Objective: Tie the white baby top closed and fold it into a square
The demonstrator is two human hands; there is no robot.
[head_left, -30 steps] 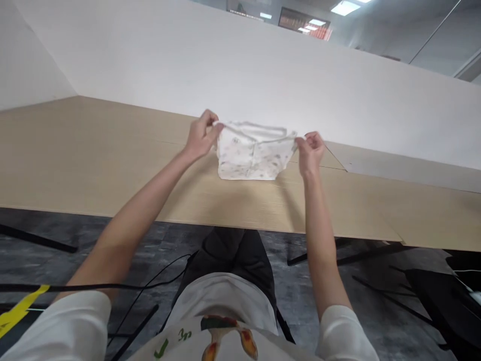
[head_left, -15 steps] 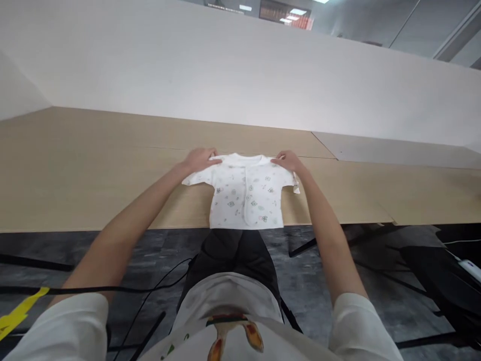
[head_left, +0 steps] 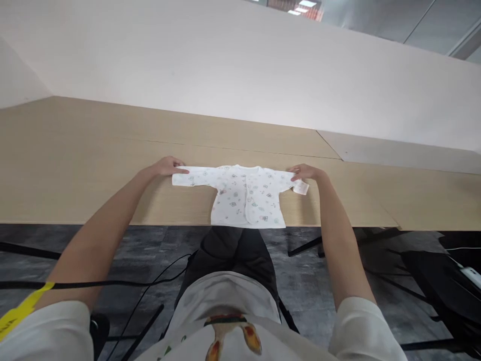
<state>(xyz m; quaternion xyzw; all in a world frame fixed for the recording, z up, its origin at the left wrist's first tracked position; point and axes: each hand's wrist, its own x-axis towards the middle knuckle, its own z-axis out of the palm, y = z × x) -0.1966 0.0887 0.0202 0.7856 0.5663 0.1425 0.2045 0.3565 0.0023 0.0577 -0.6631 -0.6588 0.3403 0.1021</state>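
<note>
From the head view, since half a second ago both hands have moved outward from the small shirt's shoulders onto its sleeves, and the sleeve on my left has been straightened out sideways. The patterned white shirt [head_left: 233,200] lies spread front up on the desk [head_left: 93,165], neckline away from me, its hem [head_left: 233,225] right at the front edge; I can't tell whether it overhangs.

That edge is my first worry: a tug toward me could drag the hem over and let the cloth slip off. Pulling harder on the left sleeve [head_left: 203,176] than on the other could also skew the body and shift the overlapped front. The far end of the right sleeve [head_left: 301,187] bends down toward me, so pressing it there could set a crease.

My left hand [head_left: 168,165] is partly curled at the left cuff, thumb across the top and fingers by the far edge. My right hand [head_left: 305,172] is loosely bent, fingertips on the right sleeve just above the bend. I can't tell whether either one is pinching the fabric or merely resting on it.
</note>
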